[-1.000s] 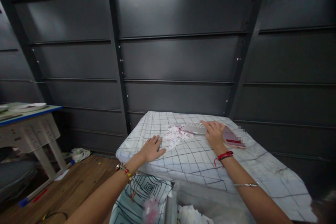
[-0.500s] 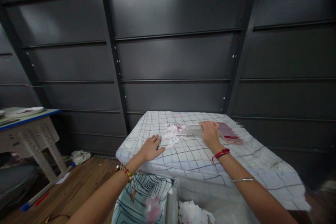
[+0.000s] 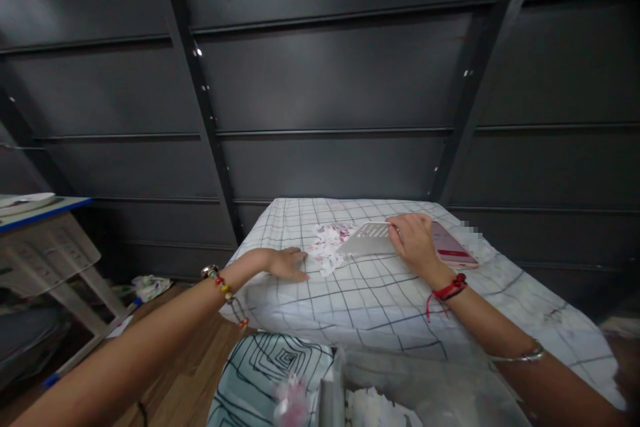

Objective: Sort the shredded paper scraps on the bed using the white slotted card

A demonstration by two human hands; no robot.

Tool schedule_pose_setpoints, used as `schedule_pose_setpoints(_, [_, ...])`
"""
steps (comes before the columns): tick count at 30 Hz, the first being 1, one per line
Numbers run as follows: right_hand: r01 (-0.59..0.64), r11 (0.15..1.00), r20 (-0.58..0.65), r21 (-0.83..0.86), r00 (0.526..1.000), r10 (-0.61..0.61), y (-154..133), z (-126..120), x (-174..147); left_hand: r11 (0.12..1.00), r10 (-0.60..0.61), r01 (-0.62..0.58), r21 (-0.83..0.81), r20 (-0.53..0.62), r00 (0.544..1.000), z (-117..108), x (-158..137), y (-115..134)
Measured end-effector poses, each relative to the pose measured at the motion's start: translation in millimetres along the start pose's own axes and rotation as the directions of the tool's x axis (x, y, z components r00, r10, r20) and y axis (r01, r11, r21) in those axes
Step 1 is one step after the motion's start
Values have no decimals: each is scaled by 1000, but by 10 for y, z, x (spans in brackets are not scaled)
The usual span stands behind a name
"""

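Observation:
On the white checked cloth (image 3: 360, 293) lies a loose heap of torn white paper scraps with pink marks (image 3: 330, 243). My right hand (image 3: 413, 240) grips the top edge of a flat white scoop (image 3: 367, 240) with slots along its upper part. The scoop tilts, its lower edge on or close to the cloth at the right side of the scraps. At the left of the heap my left hand (image 3: 287, 263) rests on the cloth, fingers apart and holding nothing. Just right of my right hand is a pink-edged, phone-like flat thing (image 3: 453, 245), partly blurred out.
Nearest me stands a clear plastic bin (image 3: 425, 373) with white paper pieces (image 3: 380, 407) inside. Left of it are a teal patterned cloth (image 3: 250, 373) and a pink-and-white crumpled bundle (image 3: 290, 400). A blue-edged desk (image 3: 50, 213) is at left; a dark panelled wall (image 3: 325, 80) rises behind.
My left hand has turned so its fingers point right, toward the scraps. The scoop is still in my right hand at the heap's right side. The camera view has shifted slightly.

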State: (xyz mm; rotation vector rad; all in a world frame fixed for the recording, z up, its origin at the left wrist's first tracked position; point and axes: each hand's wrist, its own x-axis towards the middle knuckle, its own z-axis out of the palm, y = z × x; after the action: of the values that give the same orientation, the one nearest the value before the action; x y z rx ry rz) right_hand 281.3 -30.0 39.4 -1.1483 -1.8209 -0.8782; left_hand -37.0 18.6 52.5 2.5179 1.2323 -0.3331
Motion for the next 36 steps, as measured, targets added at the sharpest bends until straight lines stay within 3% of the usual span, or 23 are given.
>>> schedule_pose_setpoints(5, [131,990,-4,57,991,-131,69,-106,336,995,-83,87,45,-76,994,-166,181,-227])
schedule_pose_setpoints(9, [222,969,-34,104,975,-220,42,-26,524,989,-103,120,89,-174,979,-240,397,-311])
schedule_pose_setpoints(14, [306,933,-23,192,951,-307,-171,70,561,997,9,14,77,-287,958,-139,651,-354])
schedule_pose_setpoints(19, [324,921,19,217,942,-335,-374,-181,466,993,113,-89,83,-363,925,67,727,-389])
schedule_pose_setpoints(24, [293,940,94,175,945,-312,-413,-705,229,995,75,-99,-34,-428,901,143,402,-289])
schedule_pose_setpoints(27, [269,951,144,150,946,-290,-473,-959,38,969,210,-240,-51,-337,918,137,38,-105])
schedule_pose_setpoints(30, [363,906,166,219,901,-401,-604,-1110,-153,911,403,-412,-10,-188,895,186,-259,73])
schedule_pose_setpoints(36, [403,882,242,245,856,-458,-907,-1311,-302,909,416,-411,67,-207,885,384,-345,89])
